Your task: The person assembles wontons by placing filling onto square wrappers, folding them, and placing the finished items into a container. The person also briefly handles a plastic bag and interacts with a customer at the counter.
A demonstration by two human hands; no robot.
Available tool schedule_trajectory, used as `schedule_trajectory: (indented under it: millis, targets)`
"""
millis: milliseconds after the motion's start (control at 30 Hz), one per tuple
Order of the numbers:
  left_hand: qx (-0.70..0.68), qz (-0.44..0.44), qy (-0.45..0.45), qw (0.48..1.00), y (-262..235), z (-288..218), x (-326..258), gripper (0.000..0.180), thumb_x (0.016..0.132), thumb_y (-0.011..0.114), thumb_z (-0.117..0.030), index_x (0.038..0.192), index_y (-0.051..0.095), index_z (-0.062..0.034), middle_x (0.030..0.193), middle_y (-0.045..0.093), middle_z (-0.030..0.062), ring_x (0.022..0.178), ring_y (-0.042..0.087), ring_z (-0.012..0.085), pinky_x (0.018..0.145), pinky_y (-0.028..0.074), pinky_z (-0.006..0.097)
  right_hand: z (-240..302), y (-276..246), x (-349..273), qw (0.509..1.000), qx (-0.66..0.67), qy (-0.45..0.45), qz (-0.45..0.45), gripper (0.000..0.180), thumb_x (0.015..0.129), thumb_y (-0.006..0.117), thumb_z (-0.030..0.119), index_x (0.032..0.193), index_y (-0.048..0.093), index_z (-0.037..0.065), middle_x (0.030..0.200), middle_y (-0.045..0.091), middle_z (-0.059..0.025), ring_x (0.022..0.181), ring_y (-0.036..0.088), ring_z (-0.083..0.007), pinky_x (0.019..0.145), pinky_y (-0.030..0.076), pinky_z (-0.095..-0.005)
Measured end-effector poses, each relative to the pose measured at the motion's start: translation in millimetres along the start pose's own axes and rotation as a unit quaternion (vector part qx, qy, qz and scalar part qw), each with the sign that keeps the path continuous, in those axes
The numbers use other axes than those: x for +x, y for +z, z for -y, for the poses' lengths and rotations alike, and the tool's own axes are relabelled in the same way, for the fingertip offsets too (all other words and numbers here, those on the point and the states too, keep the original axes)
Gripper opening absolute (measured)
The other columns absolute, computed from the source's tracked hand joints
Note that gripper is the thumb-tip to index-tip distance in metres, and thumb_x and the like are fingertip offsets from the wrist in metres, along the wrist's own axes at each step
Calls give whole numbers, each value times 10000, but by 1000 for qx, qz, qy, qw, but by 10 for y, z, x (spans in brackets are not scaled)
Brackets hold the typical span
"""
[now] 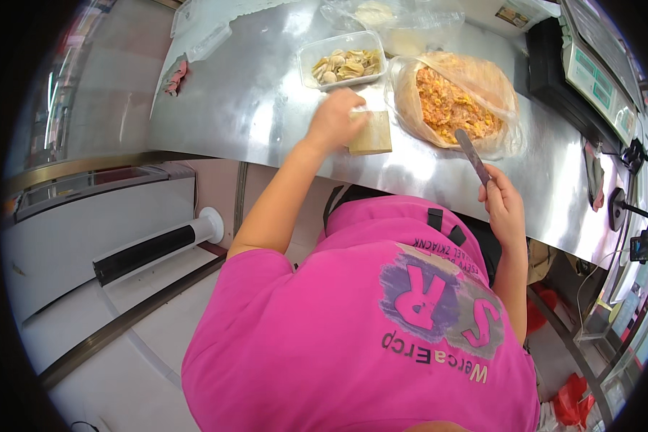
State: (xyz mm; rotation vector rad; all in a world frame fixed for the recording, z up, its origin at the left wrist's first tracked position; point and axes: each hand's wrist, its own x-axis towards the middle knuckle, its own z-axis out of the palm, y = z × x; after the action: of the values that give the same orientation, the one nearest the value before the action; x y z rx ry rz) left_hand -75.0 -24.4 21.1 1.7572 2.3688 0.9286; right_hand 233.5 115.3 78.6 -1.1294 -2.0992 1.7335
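With twelve o'clock taken as straight away from the wearer, a pink shirt (309, 331) is seen nearest, spread around six o'clock. At three o'clock the right hand (504, 203) is clamped on the lower end of a flat metal blade (473, 156), which is pointed toward eleven o'clock from the fist. Its tip is held at the near side of an orange and yellow minced mixture (446, 101); whether contact is made cannot be told. Beyond the near edge of the shiny metal desk (223, 119), a square, pale yellow-brown stack (371, 135) is set at one o'clock. The left hand (335, 121) is placed at twelve o'clock, by the stack's left side, with its fingers bent; whether anything is pinched between them cannot be told. The mixture is contained in a translucent plastic bag (493, 83), opened toward the wearer between one and two o'clock. Farther off, at twelve o'clock, a clear tray (304, 70) is partly filled with small pale folded pieces (347, 66). At two o'clock a scale (599, 83) is stood, and at ten o'clock a crumpled pinkish scrap (176, 78) is left. Farthest, at one o'clock, thin clear bags (417, 21) are gathered
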Motion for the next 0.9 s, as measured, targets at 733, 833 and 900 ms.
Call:
schedule_trajectory:
  millis: [733,833,900]
  targets:
    - [-772,-5,-350,530,62,-154,-96,318,922,357,-282,1083,489,-41,1140,537,112,1060,520,248,925,400,383,28,-42,197,954,-252,-106,-126,283,835,441,105,1091,544,40,923,594,-211,845,580,-351,738,458,-391]
    - [-671,66,-374,637,187,-329,-106,225,903,467,-190,1081,479,-53,1061,561,83,978,548,178,863,429,308,3,41,210,932,-322,-124,-111,314,796,444,81,1090,543,31,910,600,-221,812,580,-373,727,468,-429]
    - [-618,128,-377,678,253,-438,-83,240,888,494,-129,1110,461,-42,1040,561,75,957,543,149,834,436,287,19,113,189,932,-334,-106,-89,315,786,440,69,1081,542,24,880,604,-222,785,581,-377,721,468,-434]
